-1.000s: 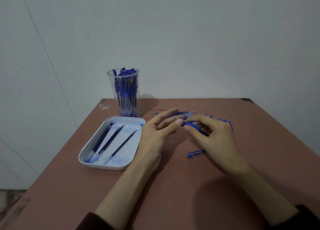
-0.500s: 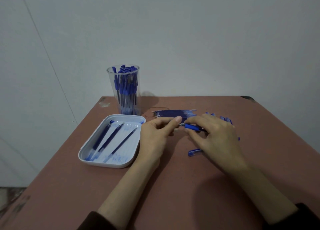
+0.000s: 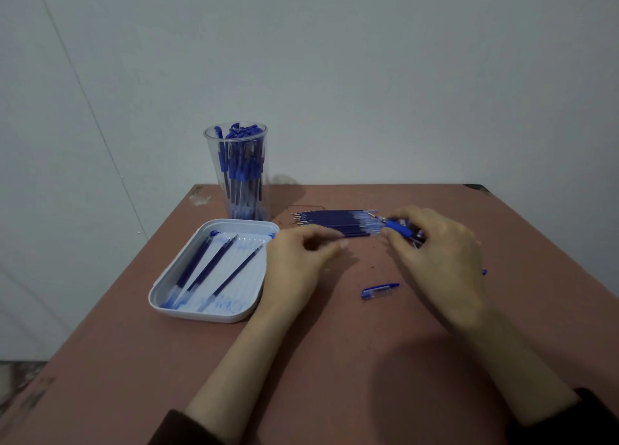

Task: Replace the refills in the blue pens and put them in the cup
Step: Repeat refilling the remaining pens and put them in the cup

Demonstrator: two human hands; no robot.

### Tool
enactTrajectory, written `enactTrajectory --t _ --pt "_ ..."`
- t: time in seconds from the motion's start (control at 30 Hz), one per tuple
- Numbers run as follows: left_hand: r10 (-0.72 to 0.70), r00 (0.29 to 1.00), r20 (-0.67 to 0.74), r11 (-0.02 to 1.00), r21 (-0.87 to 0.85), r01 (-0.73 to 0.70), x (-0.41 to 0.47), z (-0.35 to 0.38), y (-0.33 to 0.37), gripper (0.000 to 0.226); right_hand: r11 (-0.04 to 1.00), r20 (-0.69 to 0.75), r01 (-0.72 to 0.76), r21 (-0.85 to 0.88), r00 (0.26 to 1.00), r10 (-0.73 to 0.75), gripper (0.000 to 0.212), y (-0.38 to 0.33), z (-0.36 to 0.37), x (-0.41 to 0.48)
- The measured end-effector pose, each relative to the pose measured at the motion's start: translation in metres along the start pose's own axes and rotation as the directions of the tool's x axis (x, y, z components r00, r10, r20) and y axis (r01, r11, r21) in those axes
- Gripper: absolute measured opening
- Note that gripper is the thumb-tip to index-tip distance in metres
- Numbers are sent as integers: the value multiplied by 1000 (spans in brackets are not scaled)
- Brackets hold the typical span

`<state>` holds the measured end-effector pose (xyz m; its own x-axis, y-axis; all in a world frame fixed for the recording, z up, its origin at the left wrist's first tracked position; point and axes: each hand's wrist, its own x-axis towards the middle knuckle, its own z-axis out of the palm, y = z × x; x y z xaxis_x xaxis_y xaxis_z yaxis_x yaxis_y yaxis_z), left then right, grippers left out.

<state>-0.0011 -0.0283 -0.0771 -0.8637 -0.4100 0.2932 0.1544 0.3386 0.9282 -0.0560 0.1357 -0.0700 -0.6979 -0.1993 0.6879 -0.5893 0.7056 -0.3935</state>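
My right hand [image 3: 438, 260] grips a blue pen [image 3: 397, 227] by its barrel, the tip pointing left toward a row of new refills [image 3: 335, 222] lying side by side on the table. My left hand [image 3: 298, 260] is curled, its fingertips at the near edge of that row; whether it pinches anything is hidden. A loose pen cap [image 3: 380, 291] lies between my hands. The clear cup [image 3: 237, 173], full of blue pens, stands at the back left. More pens lie under my right hand, mostly hidden.
A white tray [image 3: 167, 297] with three used refills and ink smears sits left of my left hand. The brown table [image 3: 335, 361] ends close behind the cup, against a white wall.
My hands have drawn apart: the left let go of the pen's tip and shifted left to the refill row, and the right carried the pen back and right.
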Motion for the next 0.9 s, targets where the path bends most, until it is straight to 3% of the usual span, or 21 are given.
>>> enactTrajectory --t 0.13,0.3,0.57,0.67,0.8,0.9 --pt "39 967 253 960 258 -107 -3 3 -3 21 1000 -10 4 -9 1000 -4 11 1 0 0" --pt "33 942 335 966 231 -116 -3 3 -4 29 1000 10 4 -4 1000 -4 10 1 1 0" --pt "-6 940 342 976 207 -69 -1 2 -4 40 1000 29 18 0 999 -18 10 1 0 0" --pt "31 964 263 980 183 -81 -1 1 -2 42 997 77 79 7 994 -79 9 1 1 0" --pt "171 974 149 971 143 -192 -2 1 3 26 976 142 215 24 966 -216 10 -2 2 -2" --pt "227 969 94 951 191 -242 -2 -1 3 13 971 153 237 12 960 -236 9 1 5 -2"
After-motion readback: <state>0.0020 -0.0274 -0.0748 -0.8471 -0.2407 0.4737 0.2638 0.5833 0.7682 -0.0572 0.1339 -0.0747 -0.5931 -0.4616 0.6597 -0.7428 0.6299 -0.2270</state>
